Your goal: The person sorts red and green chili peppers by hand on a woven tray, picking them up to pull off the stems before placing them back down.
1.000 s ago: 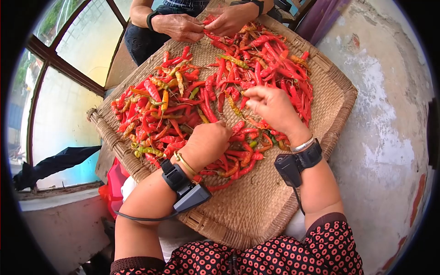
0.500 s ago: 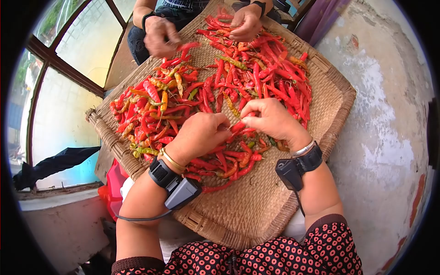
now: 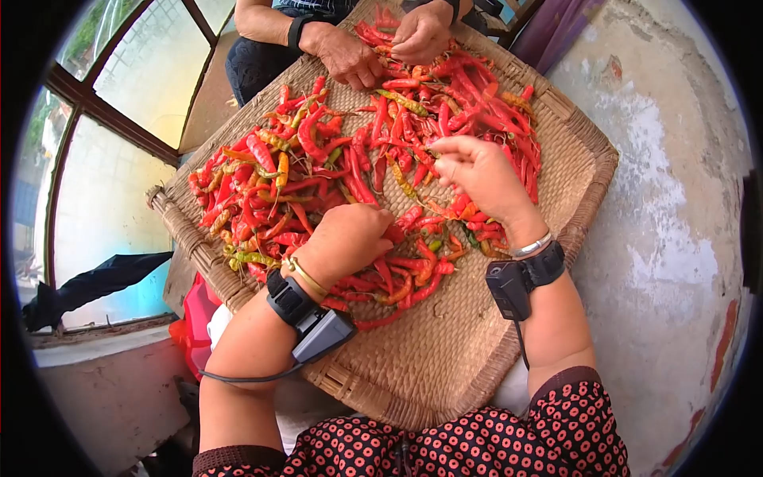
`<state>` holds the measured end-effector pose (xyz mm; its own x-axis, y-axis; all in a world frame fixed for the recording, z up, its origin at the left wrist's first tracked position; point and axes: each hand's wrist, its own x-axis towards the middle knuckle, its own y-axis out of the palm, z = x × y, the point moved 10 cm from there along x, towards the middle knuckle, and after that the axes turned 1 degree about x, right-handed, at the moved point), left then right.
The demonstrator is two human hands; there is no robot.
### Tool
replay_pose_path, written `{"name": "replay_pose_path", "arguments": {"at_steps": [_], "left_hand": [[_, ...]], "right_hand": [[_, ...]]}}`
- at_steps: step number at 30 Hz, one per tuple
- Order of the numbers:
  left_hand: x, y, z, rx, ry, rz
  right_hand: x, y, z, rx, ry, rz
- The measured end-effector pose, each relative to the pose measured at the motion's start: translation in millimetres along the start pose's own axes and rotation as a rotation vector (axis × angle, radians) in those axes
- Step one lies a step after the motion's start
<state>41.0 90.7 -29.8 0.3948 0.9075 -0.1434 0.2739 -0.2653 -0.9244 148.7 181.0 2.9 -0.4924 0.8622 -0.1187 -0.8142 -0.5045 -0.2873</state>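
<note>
A shallow woven tray [image 3: 453, 350] holds heaps of red chili peppers, with some orange and yellow-green ones among them. My left hand [image 3: 350, 238] is closed over the near peppers, and a red chili pepper [image 3: 394, 232] shows at its fingertips. Up and to the right, my right hand [image 3: 483, 181] hovers over the heap with thumb and forefinger pinched together. Whatever may be between those fingertips is too small to make out. The left heap of chili peppers [image 3: 246, 195] lies beyond my left hand; the right heap [image 3: 469, 103] lies past my right hand.
Across the tray, another person's hands work among the peppers, one hand [image 3: 347, 56] resting low on them and the other hand [image 3: 423, 33] raised slightly. A rough wall [image 3: 652, 207] is at right. Windows [image 3: 111, 207] and a dark folded umbrella [image 3: 95, 286] are at left.
My hands have moved apart: the right rose away from the left, which stays near its place. The other person's hand at upper left has come right and down onto the peppers.
</note>
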Motion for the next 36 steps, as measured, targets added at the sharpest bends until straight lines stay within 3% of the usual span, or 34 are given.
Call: {"name": "replay_pose_path", "arguments": {"at_steps": [2, 4, 5, 19, 26, 28, 30, 33, 34, 36], "left_hand": [[2.0, 2.8, -0.7, 0.006, -0.013, 0.007], [4.3, 6.6, 0.6, 0.054, -0.014, 0.0], [4.9, 7.5, 1.1, 0.053, -0.014, 0.0], [9.6, 12.8, 0.7, 0.084, -0.032, -0.003], [6.6, -1.1, 6.4, 0.117, -0.086, -0.021], [6.3, -2.2, 6.9, 0.107, -0.077, -0.032], [6.5, -2.5, 0.6, 0.082, -0.047, -0.045], [3.1, -8.3, -21.3, -0.025, 0.024, -0.067], [0.7, -10.3, -30.5, -0.107, 0.063, -0.08], [-1.7, -3.6, -41.6, -0.101, 0.116, -0.057]], "right_hand": [[1.8, 7.9, -12.6, -0.038, -0.073, 0.021], [-9.9, 43.4, -7.0, -0.659, -0.189, 0.282], [-12.1, 48.8, -11.1, -0.777, -0.264, 0.263], [-16.3, 67.4, -18.2, -0.901, -0.39, 0.225], [-6.3, 20.1, 6.3, -0.697, -0.206, 0.135], [-6.0, -1.3, 8.2, -0.561, -0.032, 0.083], [-3.5, -10.0, 6.2, -0.497, -0.051, 0.065], [1.6, -26.1, 3.4, 0.08, -0.035, -0.086], [1.9, -21.3, 5.7, 0.079, -0.035, -0.087], [-1.8, -30.5, 7.6, 0.408, -0.056, -0.271]]}}
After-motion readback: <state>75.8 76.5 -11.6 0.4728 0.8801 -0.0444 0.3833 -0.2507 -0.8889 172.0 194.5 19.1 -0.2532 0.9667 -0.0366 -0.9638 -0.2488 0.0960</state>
